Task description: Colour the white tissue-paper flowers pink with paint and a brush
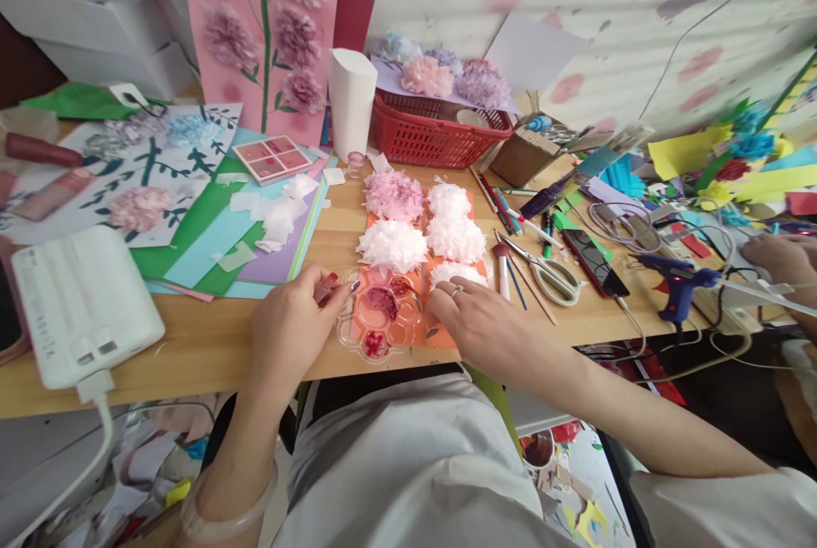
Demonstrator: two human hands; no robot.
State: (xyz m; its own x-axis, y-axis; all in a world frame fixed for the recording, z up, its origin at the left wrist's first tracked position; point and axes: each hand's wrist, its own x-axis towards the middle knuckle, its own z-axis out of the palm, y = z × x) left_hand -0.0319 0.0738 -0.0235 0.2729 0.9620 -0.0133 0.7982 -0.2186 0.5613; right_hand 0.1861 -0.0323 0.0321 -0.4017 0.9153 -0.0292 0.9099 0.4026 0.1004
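A clear plastic paint palette [387,320] with dark red and orange-red smears in its wells lies on orange card [440,335] at the table's front. At its left rim, my left hand [290,318] is closed in a pinch around a small reddish piece [326,287], partly covered by the fingers. My right hand [476,318] is bent down at the palette's right side with its fingers together; their tips and anything in them are hidden. Just beyond are a pink ruffled paper flower [394,194] and several white ones, including a white flower [391,245].
To the right lie a makeup brush [501,263], scissors [554,277], a phone [595,263] and a blue glue gun [677,280] with cables. Another person's hand [775,254] is at far right. A white power bank [86,301] sits left; a red basket [440,135] stands behind.
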